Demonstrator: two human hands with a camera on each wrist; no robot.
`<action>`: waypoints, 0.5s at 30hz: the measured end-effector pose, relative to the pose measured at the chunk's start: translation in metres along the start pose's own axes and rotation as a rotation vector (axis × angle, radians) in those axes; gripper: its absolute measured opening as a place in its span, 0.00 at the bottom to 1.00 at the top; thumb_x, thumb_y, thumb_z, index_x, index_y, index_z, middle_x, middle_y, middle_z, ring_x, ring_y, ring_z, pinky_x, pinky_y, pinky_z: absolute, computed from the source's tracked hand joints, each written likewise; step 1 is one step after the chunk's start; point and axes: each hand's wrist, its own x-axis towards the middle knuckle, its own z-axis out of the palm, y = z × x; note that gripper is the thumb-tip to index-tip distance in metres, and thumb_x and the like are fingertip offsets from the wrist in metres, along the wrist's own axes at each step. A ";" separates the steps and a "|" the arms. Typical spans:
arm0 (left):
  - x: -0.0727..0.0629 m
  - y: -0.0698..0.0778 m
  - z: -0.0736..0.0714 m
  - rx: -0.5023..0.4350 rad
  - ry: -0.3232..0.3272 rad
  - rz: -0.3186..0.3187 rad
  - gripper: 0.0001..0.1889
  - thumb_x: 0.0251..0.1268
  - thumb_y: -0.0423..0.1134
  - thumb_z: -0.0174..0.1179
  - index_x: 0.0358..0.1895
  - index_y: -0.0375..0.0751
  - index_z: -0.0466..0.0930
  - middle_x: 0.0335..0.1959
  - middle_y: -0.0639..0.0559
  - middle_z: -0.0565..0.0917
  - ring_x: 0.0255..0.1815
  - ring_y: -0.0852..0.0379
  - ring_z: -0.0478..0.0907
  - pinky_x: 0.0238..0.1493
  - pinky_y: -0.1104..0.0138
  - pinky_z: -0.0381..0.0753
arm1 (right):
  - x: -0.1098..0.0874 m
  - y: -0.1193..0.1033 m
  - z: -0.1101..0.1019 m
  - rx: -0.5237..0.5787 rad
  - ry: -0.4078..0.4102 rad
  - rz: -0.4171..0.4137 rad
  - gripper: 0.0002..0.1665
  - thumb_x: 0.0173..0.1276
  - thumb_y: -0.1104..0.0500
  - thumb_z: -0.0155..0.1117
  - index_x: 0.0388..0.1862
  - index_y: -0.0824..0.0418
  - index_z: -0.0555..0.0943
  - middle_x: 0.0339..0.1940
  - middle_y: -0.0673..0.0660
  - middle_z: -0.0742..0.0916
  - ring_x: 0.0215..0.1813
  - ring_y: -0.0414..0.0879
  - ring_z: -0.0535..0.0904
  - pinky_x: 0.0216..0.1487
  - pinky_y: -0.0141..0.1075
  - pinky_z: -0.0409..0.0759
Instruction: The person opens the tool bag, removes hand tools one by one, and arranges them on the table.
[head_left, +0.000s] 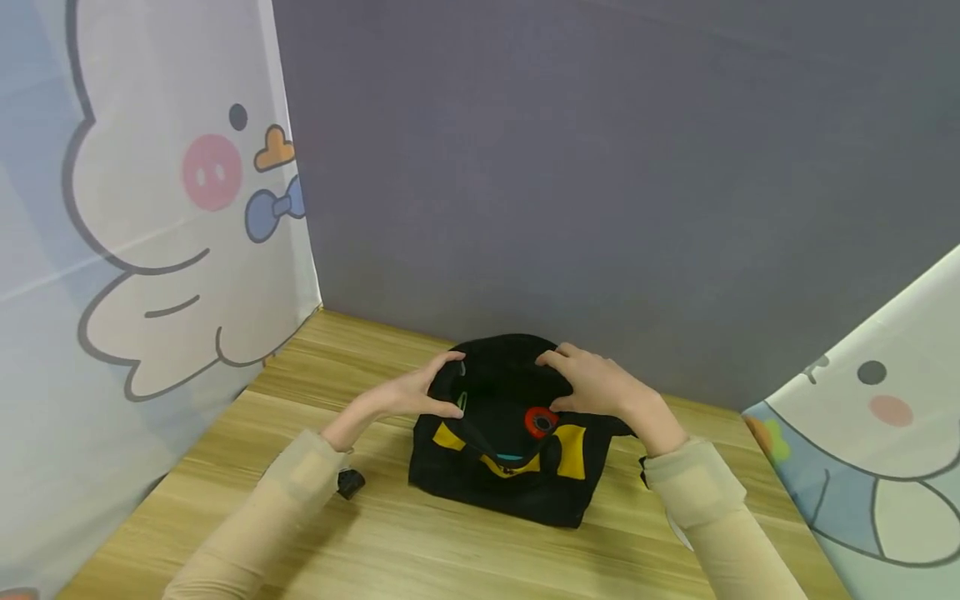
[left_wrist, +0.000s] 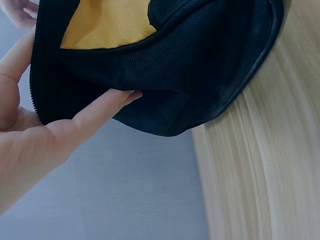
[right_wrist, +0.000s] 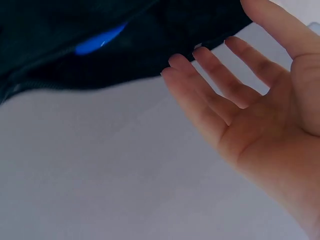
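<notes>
The left hand [head_left: 420, 392] has thumb and fingers parted wide, one finger against the cloth; the right hand [head_left: 596, 383] is spread loosely at the far side of the mouth, and neither seems to grip anything. Between them the black bag [head_left: 495, 500] sits on the wooden table [head_left: 420, 567], toward the grey wall [head_left: 562, 167]. The step looks like spreading its mouth; I'd press both sides outward evenly, fingers clear of the zip teeth [left_wrist: 32, 95], and mind the red ring [head_left: 541, 422] near the right thumb. A small dark object [head_left: 350, 482] lies beside the left sleeve [head_left: 296, 483].
</notes>
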 end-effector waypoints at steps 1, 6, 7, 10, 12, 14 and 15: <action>0.000 0.000 0.000 -0.006 -0.001 -0.004 0.49 0.65 0.46 0.66 0.80 0.50 0.41 0.82 0.39 0.36 0.81 0.33 0.42 0.73 0.36 0.55 | 0.003 -0.003 0.002 -0.001 -0.008 -0.004 0.38 0.62 0.53 0.74 0.69 0.55 0.71 0.67 0.62 0.76 0.57 0.57 0.81 0.51 0.51 0.83; -0.001 0.001 -0.001 -0.022 -0.005 -0.003 0.48 0.66 0.43 0.66 0.80 0.50 0.40 0.82 0.40 0.35 0.82 0.34 0.40 0.74 0.36 0.54 | 0.018 -0.017 0.009 0.003 -0.039 -0.029 0.39 0.61 0.52 0.75 0.70 0.53 0.71 0.67 0.60 0.76 0.57 0.55 0.81 0.53 0.50 0.83; -0.001 0.001 -0.002 -0.021 -0.005 -0.003 0.48 0.66 0.43 0.65 0.80 0.51 0.40 0.82 0.39 0.35 0.82 0.34 0.40 0.74 0.36 0.54 | 0.021 -0.020 0.011 0.007 -0.047 -0.034 0.39 0.61 0.52 0.75 0.69 0.53 0.71 0.67 0.60 0.76 0.57 0.55 0.81 0.53 0.49 0.83; -0.001 0.001 -0.001 -0.015 0.001 -0.007 0.48 0.66 0.44 0.66 0.80 0.52 0.41 0.83 0.40 0.36 0.82 0.34 0.42 0.73 0.36 0.56 | 0.031 -0.026 0.017 0.006 -0.074 -0.043 0.38 0.61 0.51 0.75 0.69 0.52 0.71 0.67 0.59 0.76 0.56 0.53 0.81 0.53 0.48 0.83; -0.002 0.001 -0.001 -0.017 -0.001 -0.010 0.48 0.65 0.45 0.66 0.80 0.53 0.41 0.83 0.41 0.37 0.82 0.35 0.43 0.74 0.37 0.56 | 0.038 -0.029 0.022 0.011 -0.095 -0.041 0.38 0.61 0.51 0.75 0.69 0.51 0.72 0.67 0.59 0.76 0.55 0.53 0.81 0.52 0.47 0.83; -0.002 0.001 -0.001 -0.018 -0.002 -0.012 0.49 0.65 0.47 0.66 0.80 0.53 0.41 0.83 0.41 0.37 0.82 0.35 0.43 0.74 0.37 0.56 | 0.044 -0.032 0.028 0.007 -0.113 -0.035 0.38 0.60 0.51 0.75 0.68 0.50 0.72 0.66 0.59 0.76 0.54 0.53 0.81 0.52 0.48 0.83; -0.002 0.001 -0.001 -0.022 -0.006 -0.010 0.49 0.65 0.48 0.66 0.80 0.53 0.41 0.83 0.41 0.36 0.82 0.35 0.43 0.74 0.37 0.56 | 0.047 -0.033 0.030 0.008 -0.121 -0.033 0.38 0.60 0.50 0.75 0.68 0.50 0.72 0.66 0.59 0.77 0.54 0.53 0.81 0.52 0.48 0.83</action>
